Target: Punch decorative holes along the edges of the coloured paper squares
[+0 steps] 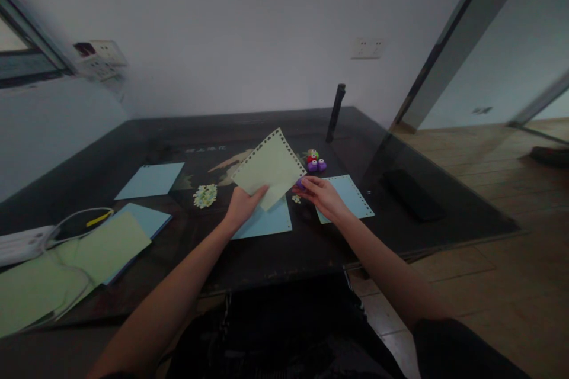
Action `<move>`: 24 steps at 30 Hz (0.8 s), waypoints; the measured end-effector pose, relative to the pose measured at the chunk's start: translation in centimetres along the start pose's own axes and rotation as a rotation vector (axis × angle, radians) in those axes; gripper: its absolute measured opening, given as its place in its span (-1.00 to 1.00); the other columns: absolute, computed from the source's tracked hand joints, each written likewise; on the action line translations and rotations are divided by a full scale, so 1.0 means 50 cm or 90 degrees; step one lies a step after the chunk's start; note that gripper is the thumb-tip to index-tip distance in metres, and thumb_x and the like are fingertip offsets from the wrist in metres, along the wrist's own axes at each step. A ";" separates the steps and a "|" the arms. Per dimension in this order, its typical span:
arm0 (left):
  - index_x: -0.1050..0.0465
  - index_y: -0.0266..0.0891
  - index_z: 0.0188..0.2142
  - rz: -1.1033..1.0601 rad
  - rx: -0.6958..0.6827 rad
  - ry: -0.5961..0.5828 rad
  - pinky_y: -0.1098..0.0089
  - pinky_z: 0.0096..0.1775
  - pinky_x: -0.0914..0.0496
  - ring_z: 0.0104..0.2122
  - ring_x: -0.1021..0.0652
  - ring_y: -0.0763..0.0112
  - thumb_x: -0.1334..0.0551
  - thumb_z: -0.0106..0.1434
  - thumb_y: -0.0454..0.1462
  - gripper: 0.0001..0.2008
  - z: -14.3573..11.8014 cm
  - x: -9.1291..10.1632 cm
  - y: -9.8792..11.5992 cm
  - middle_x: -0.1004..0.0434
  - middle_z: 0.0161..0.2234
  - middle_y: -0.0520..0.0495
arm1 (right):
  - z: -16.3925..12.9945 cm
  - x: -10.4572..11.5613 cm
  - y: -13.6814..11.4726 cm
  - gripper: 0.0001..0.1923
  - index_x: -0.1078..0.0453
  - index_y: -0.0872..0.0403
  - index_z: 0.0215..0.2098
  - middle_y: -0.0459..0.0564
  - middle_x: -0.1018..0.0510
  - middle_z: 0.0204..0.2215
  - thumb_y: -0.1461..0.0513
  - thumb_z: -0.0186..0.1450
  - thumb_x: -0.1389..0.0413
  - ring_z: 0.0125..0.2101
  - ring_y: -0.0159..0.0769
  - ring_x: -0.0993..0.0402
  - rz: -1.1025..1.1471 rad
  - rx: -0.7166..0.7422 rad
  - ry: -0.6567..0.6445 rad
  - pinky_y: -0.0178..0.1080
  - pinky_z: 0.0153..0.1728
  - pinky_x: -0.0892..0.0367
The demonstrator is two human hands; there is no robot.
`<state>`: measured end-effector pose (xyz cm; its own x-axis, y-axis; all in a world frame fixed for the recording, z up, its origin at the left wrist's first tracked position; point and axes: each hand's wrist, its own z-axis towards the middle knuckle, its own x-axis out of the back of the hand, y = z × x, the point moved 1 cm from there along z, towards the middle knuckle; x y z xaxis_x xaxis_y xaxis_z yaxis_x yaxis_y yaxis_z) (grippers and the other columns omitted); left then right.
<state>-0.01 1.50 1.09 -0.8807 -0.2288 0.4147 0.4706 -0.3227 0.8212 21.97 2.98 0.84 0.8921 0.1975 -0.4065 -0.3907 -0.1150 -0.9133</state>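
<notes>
Above a blue sheet (275,222) on the near side of the table (267,260), the left hand (243,208) pinches the near-left edge of a pale green sheet (267,169), thumb on top, while the right hand (323,194) clasps a small purple paper punch (301,183) at its right corner, though whether paper sits inside cannot be told. The raised sheet spreads far from the left thumb, probably light, floppy and easily torn along its notched far edges, so the plain near edge seems the safer hold; the punch looks smooth, light and hard, suiting a thumb-and-finger squeeze. Just beyond it, more colourful punches (315,162) cluster.
</notes>
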 end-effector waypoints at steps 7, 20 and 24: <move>-0.47 -0.26 -0.09 0.003 -0.010 0.017 0.12 0.14 -0.25 0.02 -0.46 0.15 -0.23 0.15 -0.18 -0.66 0.006 0.011 0.001 -0.57 -0.13 -0.15 | -0.001 0.002 -0.003 -0.72 -0.44 0.08 -0.32 0.02 -0.60 -0.38 0.07 0.10 -0.25 -0.39 -0.31 -0.55 -0.034 -0.009 -0.008 -0.23 -0.26 -0.43; -0.45 -0.28 -0.09 0.019 0.009 0.024 0.15 0.11 -0.27 -0.02 -0.49 0.19 -0.23 0.14 -0.20 -0.65 0.008 0.015 0.007 -0.58 -0.14 -0.16 | -0.005 -0.001 -0.021 -0.64 -0.38 0.14 -0.35 0.02 -0.57 -0.49 0.03 0.34 0.05 -0.54 -0.39 -0.49 -0.129 -0.033 0.054 -0.33 -0.44 -0.37; -0.46 -0.27 -0.09 0.015 0.000 0.032 0.15 0.12 -0.25 0.00 -0.48 0.18 -0.23 0.14 -0.19 -0.65 0.008 0.015 0.005 -0.58 -0.15 -0.15 | -0.003 0.003 -0.018 -0.55 -0.38 0.14 -0.37 0.02 -0.56 -0.54 -0.02 0.36 0.13 -0.56 -0.38 -0.48 -0.137 -0.046 0.057 -0.34 -0.47 -0.36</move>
<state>-0.55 1.59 1.77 -0.8658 -0.2825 0.4130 0.4906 -0.3168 0.8118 22.50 2.95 1.59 0.9709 0.1383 -0.1956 -0.1749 -0.1489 -0.9733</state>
